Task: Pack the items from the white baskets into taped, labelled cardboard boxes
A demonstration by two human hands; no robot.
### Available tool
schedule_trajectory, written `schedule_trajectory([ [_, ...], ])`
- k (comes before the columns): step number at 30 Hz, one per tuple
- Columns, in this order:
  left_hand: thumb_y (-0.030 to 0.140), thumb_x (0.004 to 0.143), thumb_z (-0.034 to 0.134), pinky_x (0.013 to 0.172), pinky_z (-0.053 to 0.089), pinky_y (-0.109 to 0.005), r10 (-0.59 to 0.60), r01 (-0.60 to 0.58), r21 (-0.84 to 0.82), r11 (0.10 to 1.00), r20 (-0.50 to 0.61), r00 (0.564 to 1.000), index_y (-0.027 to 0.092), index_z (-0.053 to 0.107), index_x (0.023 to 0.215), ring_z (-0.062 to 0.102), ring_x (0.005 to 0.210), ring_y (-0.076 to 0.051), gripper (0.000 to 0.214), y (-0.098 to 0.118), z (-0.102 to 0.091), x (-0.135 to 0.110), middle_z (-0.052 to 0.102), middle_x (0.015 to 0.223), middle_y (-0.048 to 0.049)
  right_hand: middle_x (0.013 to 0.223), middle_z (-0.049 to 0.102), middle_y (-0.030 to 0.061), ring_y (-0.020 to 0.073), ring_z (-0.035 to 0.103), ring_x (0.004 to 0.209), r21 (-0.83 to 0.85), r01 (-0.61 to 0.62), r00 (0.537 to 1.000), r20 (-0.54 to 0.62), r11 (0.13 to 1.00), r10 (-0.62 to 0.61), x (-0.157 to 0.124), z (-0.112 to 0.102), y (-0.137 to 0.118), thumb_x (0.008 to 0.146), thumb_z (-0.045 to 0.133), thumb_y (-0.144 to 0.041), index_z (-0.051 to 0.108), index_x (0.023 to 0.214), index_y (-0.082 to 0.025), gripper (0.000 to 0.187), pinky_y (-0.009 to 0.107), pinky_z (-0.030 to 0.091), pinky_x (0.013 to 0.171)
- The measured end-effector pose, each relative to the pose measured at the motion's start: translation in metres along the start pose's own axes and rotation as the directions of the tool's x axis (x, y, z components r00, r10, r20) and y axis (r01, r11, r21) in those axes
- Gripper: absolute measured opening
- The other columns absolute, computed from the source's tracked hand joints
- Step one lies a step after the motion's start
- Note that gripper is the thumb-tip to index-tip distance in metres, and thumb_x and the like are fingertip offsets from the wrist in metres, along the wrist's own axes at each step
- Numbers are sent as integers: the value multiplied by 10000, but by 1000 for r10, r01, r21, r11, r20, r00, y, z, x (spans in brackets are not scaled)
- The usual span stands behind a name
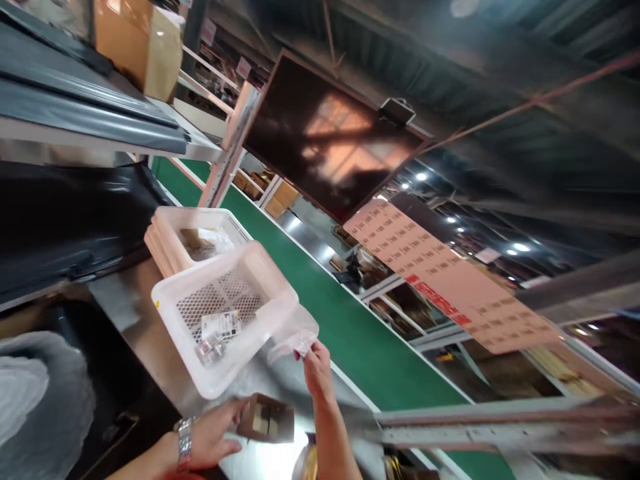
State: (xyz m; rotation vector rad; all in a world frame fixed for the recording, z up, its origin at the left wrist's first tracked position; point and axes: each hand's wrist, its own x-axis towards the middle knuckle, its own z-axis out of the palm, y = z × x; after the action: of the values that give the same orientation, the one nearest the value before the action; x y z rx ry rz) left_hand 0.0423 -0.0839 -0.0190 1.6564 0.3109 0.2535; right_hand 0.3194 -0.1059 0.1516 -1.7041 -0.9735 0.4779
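Observation:
My left hand (213,437), with a metal watch on the wrist, grips a small brown cardboard box (267,419) low in the view. My right hand (316,370) reaches up and pinches a clear plastic bag (295,337) at the near corner of a white mesh basket (173,307). Inside that basket lie a labelled packet (221,325) and a small wrapped item (210,348). The basket rests on a steel tabletop (130,307).
A stack of similar white baskets (165,237) stands behind, holding bagged items. A green conveyor belt (345,320) runs along the table's far side. A dark monitor (325,140) and a sheet of labels (440,280) hang above. Black bags lie at left.

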Motion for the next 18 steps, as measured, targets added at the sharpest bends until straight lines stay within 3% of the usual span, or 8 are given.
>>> schedule_trajectory([
  [2, 488, 909, 812, 1211, 584, -521, 63, -66, -26, 998, -103, 993, 313, 608, 1683, 737, 1301, -365, 819, 30, 7, 2, 729, 1580, -156, 658, 651, -12, 158, 501, 618, 157, -123, 990, -52, 980, 133, -40, -20, 11, 789, 875, -539, 738, 747, -230, 341, 290, 420, 593],
  [5, 588, 977, 760, 978, 653, -429, 102, -131, -71, 989, -312, 945, 245, 792, 1315, 758, 1005, -287, 482, 68, 30, 8, 813, 1150, -117, 654, 643, -13, 161, 502, 616, 263, -230, 961, -89, 937, 261, -95, -33, 27, 741, 906, -567, 775, 788, -217, 376, 297, 424, 593],
  [7, 637, 941, 798, 833, 634, -364, 90, -139, -93, 986, -410, 908, 231, 779, 1134, 707, 853, -234, 450, 87, 51, 15, 764, 977, -66, 645, 618, -24, 151, 477, 597, 282, -276, 949, -73, 919, 307, -127, -36, 37, 763, 903, -631, 775, 802, -218, 434, 288, 398, 573],
  [9, 626, 873, 852, 757, 601, -332, 57, -115, -104, 988, -447, 893, 225, 765, 1111, 678, 805, -212, 474, 101, 74, 23, 753, 963, -51, 637, 583, -41, 136, 447, 589, 292, -316, 943, -9, 903, 333, -154, -37, 48, 792, 896, -691, 764, 800, -225, 484, 273, 376, 563],
  [14, 670, 890, 695, 706, 518, -340, -88, 25, -155, 988, -411, 907, 229, 673, 746, 621, 695, -203, 464, 104, 117, 36, 673, 721, -20, 596, 537, -54, 124, 433, 552, 265, -413, 911, 110, 871, 398, -202, -54, 85, 738, 873, -841, 706, 747, -234, 629, 278, 376, 548],
  [18, 617, 815, 685, 728, 505, -356, -192, 102, -200, 974, -503, 843, 243, 690, 770, 627, 706, -221, 378, 85, 130, 28, 697, 722, -24, 558, 530, -47, 146, 452, 506, 148, -447, 894, 102, 882, 436, -213, -82, 117, 705, 819, -889, 680, 707, -258, 646, 308, 377, 513],
])
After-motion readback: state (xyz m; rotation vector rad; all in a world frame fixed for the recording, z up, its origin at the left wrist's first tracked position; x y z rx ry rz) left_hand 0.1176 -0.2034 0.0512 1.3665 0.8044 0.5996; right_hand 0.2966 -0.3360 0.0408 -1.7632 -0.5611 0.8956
